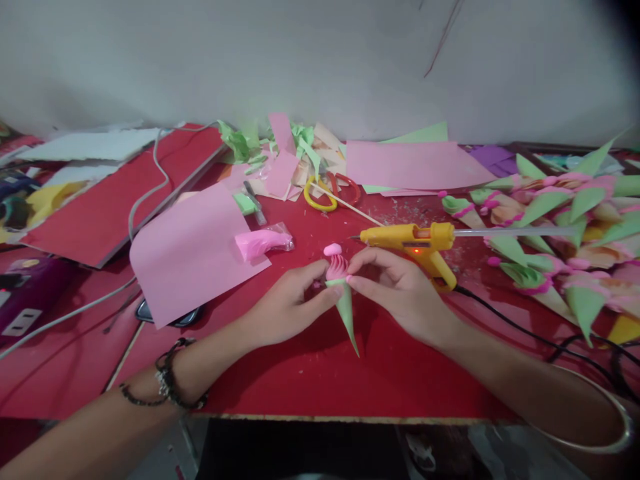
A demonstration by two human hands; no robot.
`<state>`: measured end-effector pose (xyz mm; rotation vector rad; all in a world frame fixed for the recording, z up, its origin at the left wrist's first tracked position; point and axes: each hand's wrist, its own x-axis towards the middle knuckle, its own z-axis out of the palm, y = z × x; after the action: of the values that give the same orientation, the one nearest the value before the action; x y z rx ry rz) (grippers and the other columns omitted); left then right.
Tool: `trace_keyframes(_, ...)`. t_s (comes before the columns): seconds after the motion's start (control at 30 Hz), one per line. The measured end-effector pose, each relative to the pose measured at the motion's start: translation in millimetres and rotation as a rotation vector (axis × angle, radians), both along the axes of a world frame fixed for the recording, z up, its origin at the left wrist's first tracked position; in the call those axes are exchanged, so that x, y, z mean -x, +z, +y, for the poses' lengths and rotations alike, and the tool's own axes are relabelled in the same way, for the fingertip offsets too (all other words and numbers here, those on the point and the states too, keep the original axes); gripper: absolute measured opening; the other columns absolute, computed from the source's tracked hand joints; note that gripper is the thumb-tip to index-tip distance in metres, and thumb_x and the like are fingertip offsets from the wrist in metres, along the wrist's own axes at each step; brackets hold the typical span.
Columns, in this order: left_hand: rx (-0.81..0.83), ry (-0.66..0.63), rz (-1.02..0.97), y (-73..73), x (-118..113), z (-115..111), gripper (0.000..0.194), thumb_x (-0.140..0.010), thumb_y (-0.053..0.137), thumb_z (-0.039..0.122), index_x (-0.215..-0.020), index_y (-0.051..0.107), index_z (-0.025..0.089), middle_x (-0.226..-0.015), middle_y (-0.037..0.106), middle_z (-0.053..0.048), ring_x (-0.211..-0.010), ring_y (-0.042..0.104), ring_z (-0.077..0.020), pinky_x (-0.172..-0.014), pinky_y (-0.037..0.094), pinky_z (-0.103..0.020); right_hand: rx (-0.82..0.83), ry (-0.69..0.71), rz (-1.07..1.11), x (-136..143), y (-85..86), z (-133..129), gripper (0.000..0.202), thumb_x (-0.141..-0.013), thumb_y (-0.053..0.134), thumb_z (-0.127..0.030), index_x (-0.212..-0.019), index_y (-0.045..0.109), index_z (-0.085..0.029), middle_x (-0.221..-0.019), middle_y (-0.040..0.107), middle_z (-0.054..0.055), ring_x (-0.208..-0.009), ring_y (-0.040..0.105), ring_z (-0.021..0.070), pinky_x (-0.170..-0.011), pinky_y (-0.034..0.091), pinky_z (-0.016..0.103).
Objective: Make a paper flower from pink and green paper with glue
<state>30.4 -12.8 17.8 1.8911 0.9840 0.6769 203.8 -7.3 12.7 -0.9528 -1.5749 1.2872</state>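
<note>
A paper ice-cream cone (346, 313) points downward between my hands, its lower part light green, with a pleated pink swirl (337, 268) and a soft pink ball (333, 249) on top. My left hand (295, 300) grips the cone's left side between thumb and fingers. From the right, my right hand (400, 290) is closed in a pinch at the cone's rim, where a small bit of pink clay shows at the fingertips. Left of the cone, a plastic-wrapped lump of pink clay (263, 243) rests on a pink paper sheet (195, 247).
Behind my right hand stands a yellow glue gun (407, 235), its orange light lit and its black cord (505, 323) trailing right. Several finished paper cones (550, 200) are heaped at the right. Scissors (320, 195), paper scraps (295, 150) and pink sheets (415, 163) lie along the back.
</note>
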Motion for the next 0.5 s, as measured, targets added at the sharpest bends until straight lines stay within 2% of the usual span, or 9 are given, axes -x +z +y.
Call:
trace_keyframes(0.23,-0.040,-0.022,0.014,0.4,1.2,-1.2,0.018,-0.086,0.040,0.030,-0.080,0.047,0.014,-0.070,0.044,0.003,-0.064,0.040,-0.0090,-0.059,0.035,-0.020,0.316,0.136,0.297,0.5,-5.9,-0.1,0.015,-0.072,0.062,-0.022,-0.077,0.048,-0.021,-0.078,0.050,-0.004,-0.073,0.050,0.0080,-0.069,0.042,0.022)
trace_keyframes(0.5,-0.035,-0.072,-0.015,0.6,3.9,-0.3,0.018,-0.086,0.041,0.030,-0.085,0.049,0.014,-0.077,0.051,0.000,-0.069,0.045,-0.0106,-0.065,0.039,-0.022,0.372,0.166,0.321,1.0,-7.3,-1.7,0.017,-0.073,0.061,-0.020,-0.082,0.047,-0.023,-0.082,0.048,-0.003,-0.079,0.050,0.0089,-0.071,0.040,0.023)
